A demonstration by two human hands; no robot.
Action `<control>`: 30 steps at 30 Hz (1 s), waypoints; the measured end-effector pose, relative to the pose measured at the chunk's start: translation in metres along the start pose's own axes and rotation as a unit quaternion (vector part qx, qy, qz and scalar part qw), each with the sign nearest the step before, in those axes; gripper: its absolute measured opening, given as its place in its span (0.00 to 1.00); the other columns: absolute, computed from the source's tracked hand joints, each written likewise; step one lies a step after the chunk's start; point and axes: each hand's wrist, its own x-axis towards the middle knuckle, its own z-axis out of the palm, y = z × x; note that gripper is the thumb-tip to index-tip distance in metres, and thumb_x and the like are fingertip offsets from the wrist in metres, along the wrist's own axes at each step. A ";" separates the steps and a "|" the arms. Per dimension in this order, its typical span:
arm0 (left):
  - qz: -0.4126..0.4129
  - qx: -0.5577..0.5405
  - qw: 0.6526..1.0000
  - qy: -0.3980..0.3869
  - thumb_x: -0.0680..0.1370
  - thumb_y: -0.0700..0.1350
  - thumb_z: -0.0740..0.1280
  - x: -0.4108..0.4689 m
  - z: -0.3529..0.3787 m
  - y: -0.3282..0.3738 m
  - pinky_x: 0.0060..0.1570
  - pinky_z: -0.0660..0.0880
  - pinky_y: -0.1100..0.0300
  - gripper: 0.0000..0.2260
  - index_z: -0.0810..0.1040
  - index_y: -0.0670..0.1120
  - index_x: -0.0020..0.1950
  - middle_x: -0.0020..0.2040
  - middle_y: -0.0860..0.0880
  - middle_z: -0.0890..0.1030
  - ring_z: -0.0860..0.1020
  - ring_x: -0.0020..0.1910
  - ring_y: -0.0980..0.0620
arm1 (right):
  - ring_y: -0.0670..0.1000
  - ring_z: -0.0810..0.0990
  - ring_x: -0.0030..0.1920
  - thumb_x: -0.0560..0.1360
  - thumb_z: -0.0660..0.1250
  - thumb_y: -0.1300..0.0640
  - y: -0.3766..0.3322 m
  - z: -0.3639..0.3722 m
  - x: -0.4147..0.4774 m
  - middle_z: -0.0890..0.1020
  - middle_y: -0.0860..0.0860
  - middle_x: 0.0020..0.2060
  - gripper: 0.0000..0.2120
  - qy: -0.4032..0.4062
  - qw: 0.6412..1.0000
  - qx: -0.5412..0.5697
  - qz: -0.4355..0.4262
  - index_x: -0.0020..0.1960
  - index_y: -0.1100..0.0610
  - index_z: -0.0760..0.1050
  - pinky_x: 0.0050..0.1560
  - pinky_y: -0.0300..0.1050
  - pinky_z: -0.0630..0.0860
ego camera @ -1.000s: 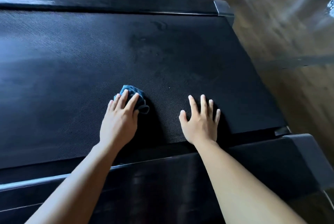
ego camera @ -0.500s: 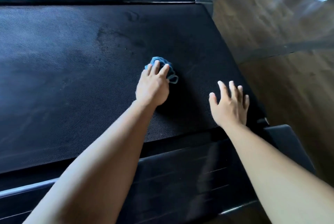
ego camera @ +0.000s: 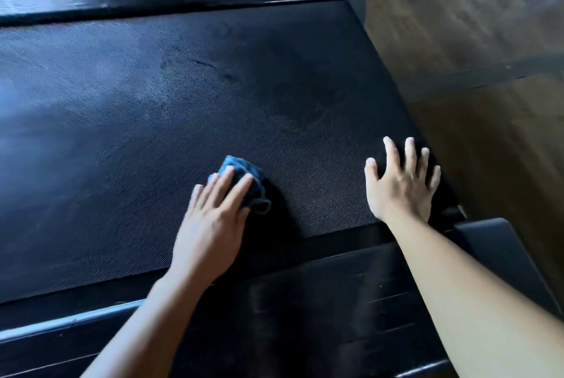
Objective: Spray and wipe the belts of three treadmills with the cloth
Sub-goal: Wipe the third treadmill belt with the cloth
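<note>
Wood floor (ego camera: 473, 26) at right; black treadmill belt (ego camera: 122, 139) fills the view, bounded below by the near side rail (ego camera: 335, 301). Left hand (ego camera: 213, 225) lies with fingers straight and flat over the bunched blue cloth (ego camera: 248, 171), pressing it onto the belt a little way in from the rail. Half a second earlier the same hand and cloth lay farther from the rail, toward mid-belt; they have since been drawn back, completing one out-and-back stroke. Right hand (ego camera: 403, 188) stays planted flat on the belt just inside the rail as a brace, fingers spread, holding nothing. Dull streaks (ego camera: 198, 66) well beyond the rail suggest this belt is mid-wipe, not finished.
</note>
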 end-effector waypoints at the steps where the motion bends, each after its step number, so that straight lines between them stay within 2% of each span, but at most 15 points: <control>1: -0.021 -0.001 1.000 0.008 0.79 0.53 0.56 0.004 -0.004 -0.010 0.74 0.59 0.43 0.25 0.67 0.52 0.77 0.78 0.44 0.65 0.63 0.76 0.40 | 0.57 0.49 0.79 0.79 0.48 0.36 0.000 0.000 0.000 0.52 0.51 0.80 0.29 0.003 1.000 0.002 -0.002 0.78 0.43 0.54 0.76 0.62 0.45; 5: -0.095 0.004 0.994 0.045 0.82 0.47 0.60 0.051 -0.009 -0.029 0.76 0.55 0.44 0.22 0.67 0.48 0.77 0.78 0.40 0.63 0.61 0.76 0.37 | 0.58 0.50 0.79 0.79 0.49 0.37 -0.001 0.002 0.000 0.53 0.52 0.79 0.29 0.011 1.000 0.004 -0.003 0.78 0.44 0.55 0.76 0.63 0.46; 9: -0.115 0.007 0.991 0.064 0.82 0.47 0.61 0.110 0.000 0.000 0.76 0.54 0.48 0.23 0.65 0.48 0.78 0.78 0.40 0.62 0.60 0.76 0.37 | 0.59 0.51 0.78 0.79 0.50 0.37 -0.001 0.004 0.000 0.54 0.53 0.79 0.29 0.019 1.000 -0.001 -0.007 0.78 0.45 0.56 0.75 0.64 0.47; 12: -0.069 0.017 0.996 0.050 0.82 0.48 0.60 0.142 0.011 0.047 0.75 0.53 0.50 0.24 0.63 0.48 0.78 0.79 0.41 0.61 0.60 0.76 0.38 | 0.59 0.51 0.78 0.78 0.49 0.37 -0.002 0.003 -0.001 0.54 0.53 0.79 0.29 0.015 1.000 -0.001 -0.002 0.78 0.44 0.56 0.75 0.63 0.47; 15: 0.016 0.025 0.999 0.032 0.81 0.48 0.60 0.146 0.025 0.093 0.74 0.55 0.51 0.24 0.64 0.50 0.78 0.79 0.43 0.61 0.60 0.77 0.41 | 0.57 0.48 0.79 0.79 0.49 0.38 -0.003 0.003 0.001 0.52 0.51 0.79 0.29 0.003 1.000 0.005 0.000 0.78 0.43 0.54 0.76 0.63 0.45; 19: 0.097 -0.006 0.995 -0.008 0.81 0.51 0.60 0.096 0.039 0.110 0.76 0.56 0.47 0.23 0.66 0.53 0.77 0.78 0.47 0.64 0.62 0.77 0.44 | 0.57 0.49 0.79 0.80 0.50 0.42 -0.001 0.003 0.001 0.53 0.51 0.80 0.26 0.009 1.000 0.021 0.005 0.78 0.43 0.56 0.76 0.62 0.45; 21: 0.104 0.003 0.994 -0.021 0.81 0.53 0.58 0.057 0.036 0.098 0.77 0.57 0.45 0.23 0.65 0.55 0.77 0.78 0.49 0.64 0.62 0.77 0.45 | 0.56 0.49 0.79 0.80 0.49 0.42 -0.001 0.004 0.000 0.53 0.51 0.80 0.26 0.012 1.000 0.017 0.005 0.78 0.42 0.56 0.76 0.62 0.45; 25: 0.021 0.018 1.000 -0.007 0.80 0.54 0.55 0.017 0.018 0.049 0.76 0.55 0.43 0.24 0.63 0.57 0.78 0.79 0.49 0.63 0.61 0.78 0.45 | 0.57 0.51 0.79 0.80 0.49 0.42 0.000 0.005 0.002 0.54 0.51 0.79 0.26 0.022 1.000 0.011 -0.001 0.77 0.43 0.57 0.75 0.63 0.46; 30: -0.080 0.015 0.996 0.023 0.82 0.50 0.58 0.070 0.009 0.023 0.77 0.52 0.44 0.23 0.63 0.53 0.78 0.79 0.44 0.61 0.58 0.78 0.41 | 0.57 0.50 0.79 0.80 0.49 0.42 0.001 0.005 0.002 0.54 0.51 0.79 0.26 0.018 1.000 0.013 0.002 0.77 0.43 0.57 0.76 0.63 0.46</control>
